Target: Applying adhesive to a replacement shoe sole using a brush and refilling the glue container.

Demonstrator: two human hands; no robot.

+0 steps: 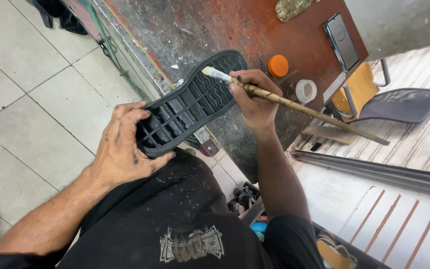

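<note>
So, here's the rundown, everything placed relative to the sole:

Sole: black rubber shoe sole (191, 103), inner side up. Grid of square cells at the heel end, wavy ribs toward the toe. Held in the air, tilted, above the near edge of the workbench.

Left hand: the left hand (123, 149) is wrapped around the heel end, fingers curled over the top rim, thumb under the lower edge. Firm closed grip on the sole.

Right hand: the right hand (253, 97) sits just beside the sole's toe half, fingers pinched closed on a brush.

Brush: long, grimy wooden brush (294, 105), pale bristles touching the toe-end rim of the sole; the handle sticks out well away from the sole, down and to the right.

Workbench: stained reddish-brown workbench (245, 30) behind and under the toe end. Its metal-trimmed edge runs diagonally right below the sole.

Beyond the toe: orange lid (278, 65), a clear white-lidded jar (305, 91), and a phone (342, 34) further out on the bench.

Open room: pale tiled floor (26, 99) on the heel side is wide open.

Lap: dark apron (175, 214) directly beneath the heel.

Past the brush handle: a dark chair seat (399, 103), well apart from the sole.
</note>
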